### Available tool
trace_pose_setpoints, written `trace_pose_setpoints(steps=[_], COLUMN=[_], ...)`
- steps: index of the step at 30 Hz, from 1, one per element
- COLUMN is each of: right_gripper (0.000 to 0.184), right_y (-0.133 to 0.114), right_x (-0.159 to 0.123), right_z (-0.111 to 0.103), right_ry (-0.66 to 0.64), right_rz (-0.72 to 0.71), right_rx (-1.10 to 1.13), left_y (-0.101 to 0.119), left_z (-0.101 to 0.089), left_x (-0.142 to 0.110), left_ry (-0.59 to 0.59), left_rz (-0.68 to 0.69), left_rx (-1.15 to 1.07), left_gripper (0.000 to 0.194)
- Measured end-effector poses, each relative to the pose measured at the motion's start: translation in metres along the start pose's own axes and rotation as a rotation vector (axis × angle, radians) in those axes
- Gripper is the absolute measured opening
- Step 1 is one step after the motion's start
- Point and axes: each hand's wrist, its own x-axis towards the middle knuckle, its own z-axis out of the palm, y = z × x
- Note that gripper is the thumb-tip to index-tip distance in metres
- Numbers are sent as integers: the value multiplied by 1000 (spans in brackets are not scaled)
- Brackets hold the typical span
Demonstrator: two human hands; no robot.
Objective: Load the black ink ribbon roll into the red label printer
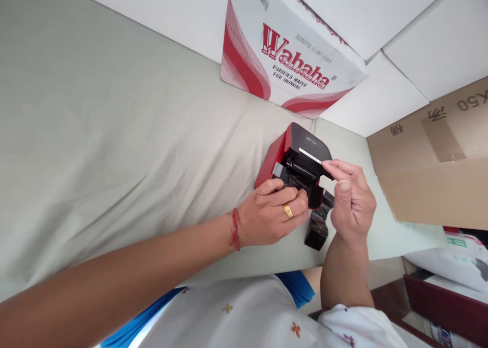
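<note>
A small red and black device, which looks like a compact printer, sits on the cloth-covered surface with its black lid raised. My left hand, wearing a gold ring and a red cord bracelet, reaches into the opening from the front. Its fingers are curled over the dark inner parts, and the fingertips are partly hidden. On the right, my right hand touches the lid's edge with its forefinger, its thumb apart. A glossy black wavy strip or piece lies beside the device, between the hands; its kind is unclear.
Behind the device a white and red Wahaha water carton stands against the white wall. A brown cardboard box is at the right. An open dark red drawer or box with packages sits at the lower right.
</note>
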Motion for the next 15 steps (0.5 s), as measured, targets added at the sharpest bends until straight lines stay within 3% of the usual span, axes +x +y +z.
trace_pose_setpoints(steps=[9,15], right_gripper=[41,36], right_y=[-3,-8], right_x=[-4,-5], right_z=[8,12], right_ry=[-146,-165], right_rz=[-28,13], right_rx=[-8,-51], left_y=[-4,-4], left_z=[-1,-2], left_x=[0,-2], left_ry=[26,9], left_rz=[-7,-22], left_rx=[-50,-92], left_gripper=[25,21])
